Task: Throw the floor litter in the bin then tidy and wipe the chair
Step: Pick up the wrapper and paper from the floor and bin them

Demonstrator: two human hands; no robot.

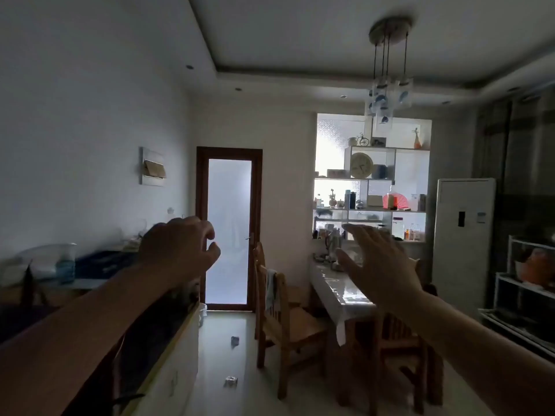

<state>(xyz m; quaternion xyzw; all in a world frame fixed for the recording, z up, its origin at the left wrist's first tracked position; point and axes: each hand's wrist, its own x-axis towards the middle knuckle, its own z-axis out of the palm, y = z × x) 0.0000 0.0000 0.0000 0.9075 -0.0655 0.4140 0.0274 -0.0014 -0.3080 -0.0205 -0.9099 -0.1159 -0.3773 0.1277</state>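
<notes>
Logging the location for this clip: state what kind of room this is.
Most likely a home dining room. A long glossy table with wooden chairs stands under a hanging lamp, and a shelf of ornaments with a clock fills the far wall. Both hands are raised and empty.

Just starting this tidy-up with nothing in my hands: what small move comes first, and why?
Probably step forward and reach down for the nearer crumpled litter on the floor: both the left hand and right hand are raised and empty, and a second piece lies farther on.
</notes>
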